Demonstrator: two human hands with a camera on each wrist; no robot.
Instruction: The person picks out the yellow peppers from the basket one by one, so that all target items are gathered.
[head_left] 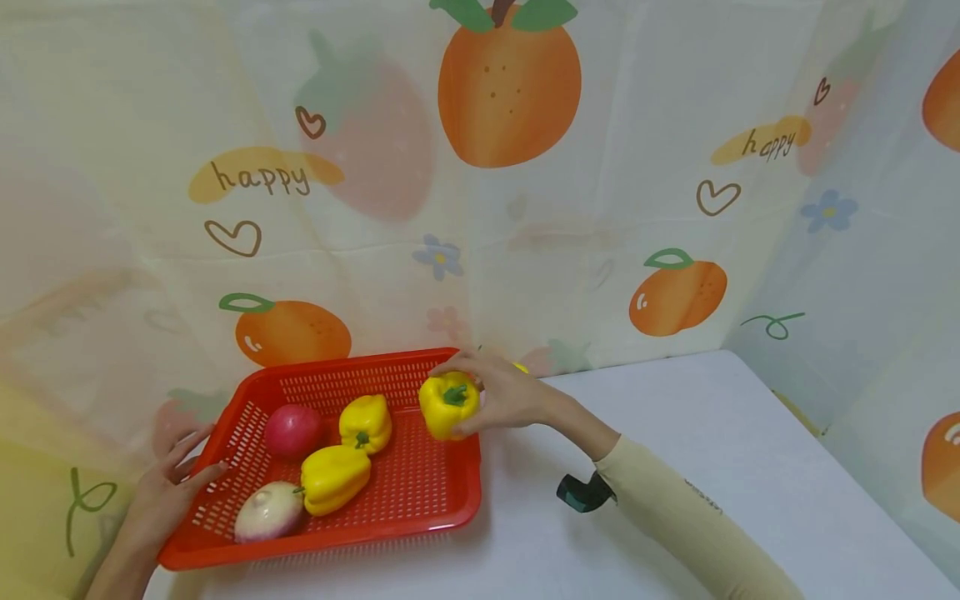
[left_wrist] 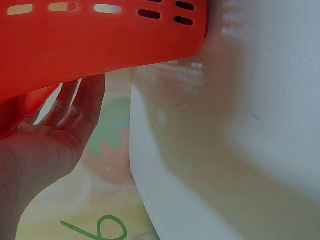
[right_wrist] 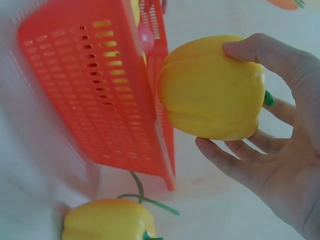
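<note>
A red perforated plastic basket [head_left: 420,483] sits tilted across the left part of the white table. My left hand [head_left: 161,500] grips its left rim; in the left wrist view the fingers [left_wrist: 90,102] pass behind the red wall. In my right hand [head_left: 506,392] a yellow bell pepper [head_left: 442,408] is held between thumb and fingers, over the basket's right end, its green stem facing the head camera. Inside the basket lie two more yellow bell peppers [head_left: 335,479], a pinkish-red round vegetable [head_left: 292,431] and a white-and-purple turnip-like vegetable [head_left: 268,511].
Another yellow bell pepper [right_wrist: 107,222] rests on the table beyond the basket's right side, mostly hidden by my right hand in the head view. A fruit-printed curtain [head_left: 525,275] hangs behind the table [head_left: 675,417]. A dark strap-like piece [head_left: 583,492] juts from the right sleeve.
</note>
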